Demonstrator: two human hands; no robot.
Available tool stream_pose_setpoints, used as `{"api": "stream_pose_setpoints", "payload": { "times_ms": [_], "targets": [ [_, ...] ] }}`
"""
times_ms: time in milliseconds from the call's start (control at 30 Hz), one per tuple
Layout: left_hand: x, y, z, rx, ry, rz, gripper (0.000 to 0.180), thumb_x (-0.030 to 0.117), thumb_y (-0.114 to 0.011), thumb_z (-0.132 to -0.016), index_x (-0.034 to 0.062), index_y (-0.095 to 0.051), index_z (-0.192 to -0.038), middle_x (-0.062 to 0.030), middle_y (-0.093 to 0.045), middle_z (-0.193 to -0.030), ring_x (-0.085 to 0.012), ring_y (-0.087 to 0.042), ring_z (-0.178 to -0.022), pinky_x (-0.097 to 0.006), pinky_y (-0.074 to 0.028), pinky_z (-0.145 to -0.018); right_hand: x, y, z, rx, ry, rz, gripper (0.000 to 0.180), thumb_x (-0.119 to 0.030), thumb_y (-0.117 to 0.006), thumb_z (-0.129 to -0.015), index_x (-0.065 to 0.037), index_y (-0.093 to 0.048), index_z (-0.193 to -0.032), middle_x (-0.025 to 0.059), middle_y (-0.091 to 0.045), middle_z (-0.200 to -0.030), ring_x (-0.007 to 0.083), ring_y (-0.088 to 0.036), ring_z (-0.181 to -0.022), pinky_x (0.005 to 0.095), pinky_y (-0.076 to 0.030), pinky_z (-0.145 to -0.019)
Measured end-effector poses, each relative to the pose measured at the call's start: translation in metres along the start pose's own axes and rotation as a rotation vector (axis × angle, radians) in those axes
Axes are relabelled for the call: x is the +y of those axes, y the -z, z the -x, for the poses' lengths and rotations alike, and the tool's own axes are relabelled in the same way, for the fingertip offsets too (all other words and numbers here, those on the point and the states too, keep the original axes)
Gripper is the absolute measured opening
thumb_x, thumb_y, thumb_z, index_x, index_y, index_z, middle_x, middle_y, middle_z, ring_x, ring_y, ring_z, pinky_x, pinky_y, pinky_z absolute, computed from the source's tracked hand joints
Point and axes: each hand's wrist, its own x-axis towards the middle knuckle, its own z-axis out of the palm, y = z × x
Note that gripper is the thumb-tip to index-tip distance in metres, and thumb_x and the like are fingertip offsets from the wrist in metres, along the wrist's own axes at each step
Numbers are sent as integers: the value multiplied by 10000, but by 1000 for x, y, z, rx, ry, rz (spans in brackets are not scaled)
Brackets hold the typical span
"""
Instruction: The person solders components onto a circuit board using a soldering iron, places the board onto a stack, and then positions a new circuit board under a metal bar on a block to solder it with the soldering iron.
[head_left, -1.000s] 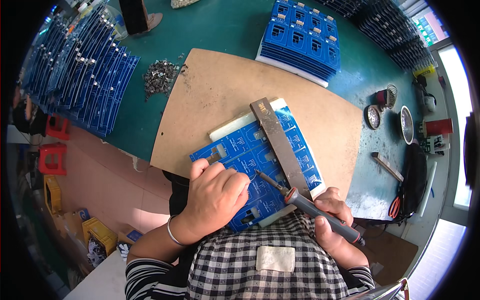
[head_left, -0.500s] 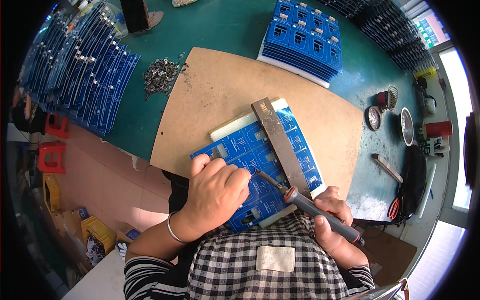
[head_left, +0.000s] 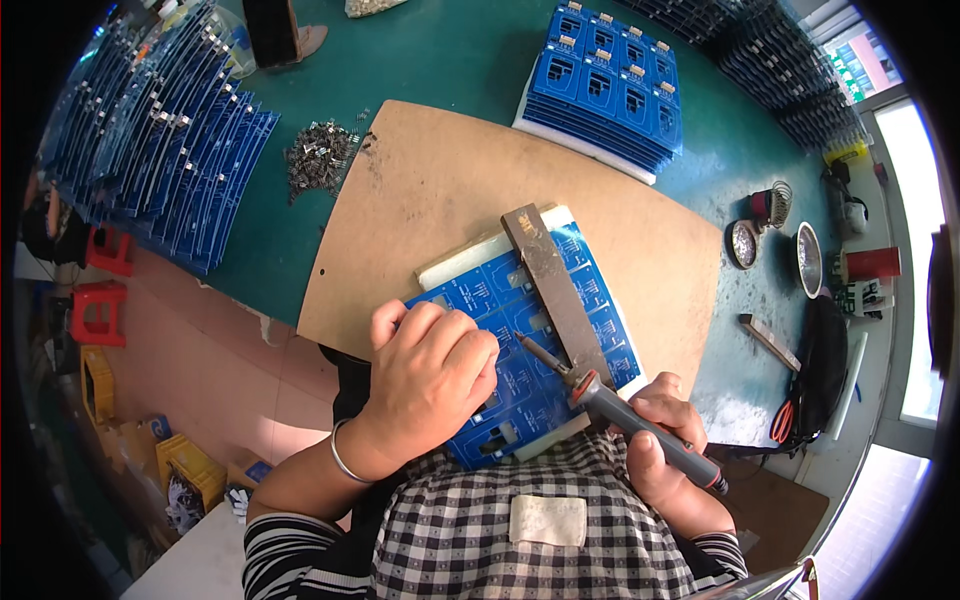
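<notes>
My right hand (head_left: 668,470) grips the grey handle of a soldering iron (head_left: 642,428), whose tip points up and left over a blue circuit board panel (head_left: 525,385). The tip is at or just above the board; I cannot tell if it touches. Close to the tip, my left hand (head_left: 432,375) is closed over the board's left part, its fingers curled under. Whatever those fingers hold is hidden. A dark, flat bar (head_left: 560,300) lies across the panel. Under the panel is a whitish pad (head_left: 462,262), tilted on a brown board (head_left: 400,200).
Stacked blue panels (head_left: 600,110) stand at the back, with more upright rows (head_left: 160,140) at left. Small black parts (head_left: 320,158) are heaped beside the brown board. At right are a coiled iron stand (head_left: 778,203), a metal bowl (head_left: 810,260) and orange-handled scissors (head_left: 782,422).
The iron's tip has shifted slightly up and right on the panel. My left hand has moved slightly left, away from the tip. The bar and panel keep their places relative to each other.
</notes>
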Motion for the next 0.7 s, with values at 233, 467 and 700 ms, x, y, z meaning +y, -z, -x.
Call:
{"api": "stream_pose_setpoints", "payload": {
  "times_ms": [233, 467, 700],
  "targets": [
    [2, -1, -3, -63, -7, -12, 204, 46, -714, -675, 148, -557, -755, 17, -523, -739, -190, -515, -746, -380, -312, -805, 0, -1, 1, 4, -58, 0, 253, -232, -709, -847, -33, -616, -973, 52, -674, -778, 158, -602, -693, 366, -360, -837],
    [2, -1, -5, -70, 3, -14, 201, 45, -708, -687, 142, -541, -743, 15, -514, -724, -189, -505, -724, -382, -308, -796, 2, 0, 0, -26, -36, 9, 252, -229, -712, -843, -31, -618, -967, 60, -677, -795, 168, -609, -701, 367, -373, -829],
    [3, -1, -10, -85, 11, -24, 198, 44, -702, -690, 135, -533, -734, 13, -512, -713, -189, -504, -717, -381, -306, -795, 2, 1, -3, -47, -29, 13, 245, -216, -705, -849, -37, -608, -985, 54, -681, -796, 164, -613, -710, 371, -364, -850]
  ]
}}
